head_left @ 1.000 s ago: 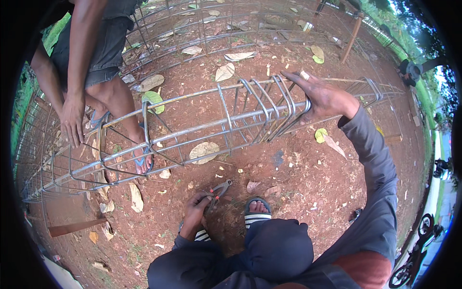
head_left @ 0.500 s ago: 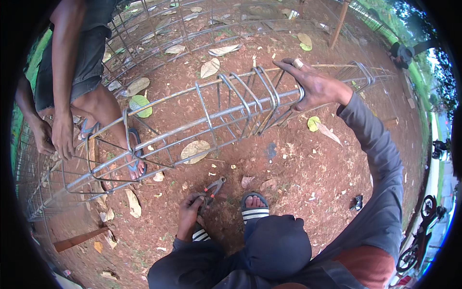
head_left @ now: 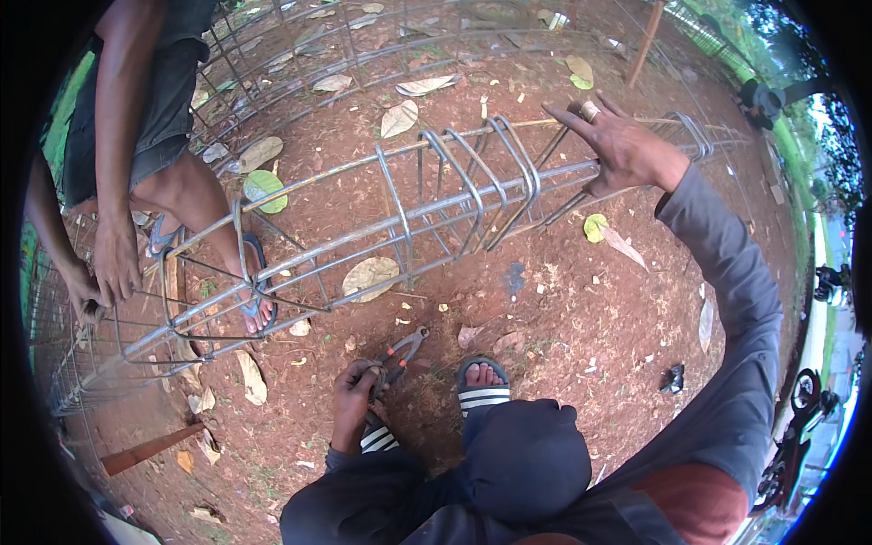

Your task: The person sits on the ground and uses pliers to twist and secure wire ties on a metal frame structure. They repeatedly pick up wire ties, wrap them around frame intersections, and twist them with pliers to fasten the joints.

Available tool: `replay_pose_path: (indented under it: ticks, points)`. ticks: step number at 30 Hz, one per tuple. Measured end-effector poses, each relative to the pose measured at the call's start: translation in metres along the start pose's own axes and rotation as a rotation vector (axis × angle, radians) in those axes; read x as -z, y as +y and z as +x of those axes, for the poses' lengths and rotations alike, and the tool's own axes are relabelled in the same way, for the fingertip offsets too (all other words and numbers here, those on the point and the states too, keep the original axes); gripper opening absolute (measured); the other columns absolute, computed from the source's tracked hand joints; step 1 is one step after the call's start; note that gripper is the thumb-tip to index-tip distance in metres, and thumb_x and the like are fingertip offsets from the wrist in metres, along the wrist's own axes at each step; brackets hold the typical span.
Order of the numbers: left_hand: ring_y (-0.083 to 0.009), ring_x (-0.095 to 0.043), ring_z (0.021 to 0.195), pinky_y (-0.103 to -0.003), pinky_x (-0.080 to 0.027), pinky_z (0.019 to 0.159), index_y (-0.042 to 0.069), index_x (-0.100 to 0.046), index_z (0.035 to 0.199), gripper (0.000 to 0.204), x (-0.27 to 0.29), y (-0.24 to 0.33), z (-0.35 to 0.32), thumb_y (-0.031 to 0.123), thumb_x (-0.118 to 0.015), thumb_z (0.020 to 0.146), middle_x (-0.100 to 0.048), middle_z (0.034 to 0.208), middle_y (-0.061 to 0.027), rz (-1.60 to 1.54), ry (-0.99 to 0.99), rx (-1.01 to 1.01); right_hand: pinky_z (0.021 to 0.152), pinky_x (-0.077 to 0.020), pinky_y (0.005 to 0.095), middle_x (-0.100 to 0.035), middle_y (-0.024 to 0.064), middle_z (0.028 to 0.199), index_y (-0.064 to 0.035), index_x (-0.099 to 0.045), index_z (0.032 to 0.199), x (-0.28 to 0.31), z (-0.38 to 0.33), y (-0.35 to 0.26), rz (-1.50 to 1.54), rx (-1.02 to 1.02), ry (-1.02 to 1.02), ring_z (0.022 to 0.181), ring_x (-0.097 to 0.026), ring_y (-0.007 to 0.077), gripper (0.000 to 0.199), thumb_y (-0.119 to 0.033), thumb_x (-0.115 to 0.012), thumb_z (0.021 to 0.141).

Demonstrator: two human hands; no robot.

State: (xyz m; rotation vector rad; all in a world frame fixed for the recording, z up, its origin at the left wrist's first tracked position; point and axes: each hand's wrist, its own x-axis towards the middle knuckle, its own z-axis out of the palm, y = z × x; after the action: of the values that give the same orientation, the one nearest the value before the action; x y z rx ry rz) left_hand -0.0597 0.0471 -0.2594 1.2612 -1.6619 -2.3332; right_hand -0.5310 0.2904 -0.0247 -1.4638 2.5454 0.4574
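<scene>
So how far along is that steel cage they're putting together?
Done: the long bars already run through several stirrups, forming a rebar cage. In hand: the right hand rests on a top bar, the left hand holds pincers low. Left: stirrups bunched, tilted, apparently still unspaced.

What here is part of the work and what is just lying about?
In the work: rebar cage; pincers in the left hand; right hand on the cage; co-worker's hands at its far end.

Lying about: dry leaves; wooden stick; small dark object.
</scene>
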Motion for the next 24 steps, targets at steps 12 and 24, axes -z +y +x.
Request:
replay_pose_path:
  ticks: [12, 24]
  points:
    - [-0.0126, -0.066, 0.076, -0.026, -0.052, 0.069, -0.002, -0.068, 0.107, 0.013, 0.004, 0.01, -0.002, 0.004, -0.061, 0.098, -0.069, 0.091, -0.005, 0.111, -0.019, -0.085, 0.13, -0.0185, 0.0578, -0.033, 0.0189, 0.163, -0.0264, -0.007, 0.167, 0.01, -0.016, -0.022, 0.134, 0.105, 0.127, 0.149, -0.036, 0.0434, 0.151, -0.038, -0.101, 0.049]
    - [-0.0112, -0.064, 0.078, -0.025, -0.05, 0.071, -0.002, -0.069, 0.107, 0.014, 0.005, 0.005, -0.005, 0.006, -0.061, 0.099, -0.067, 0.09, -0.0035, 0.074, -0.013, -0.079, 0.126, -0.0292, 0.0567, -0.052, 0.0267, 0.144, -0.0108, -0.019, 0.164, 0.01, -0.001, -0.034, 0.23, 0.078, 0.156, 0.138, -0.049, 0.0436, 0.139, -0.04, -0.099, 0.054]
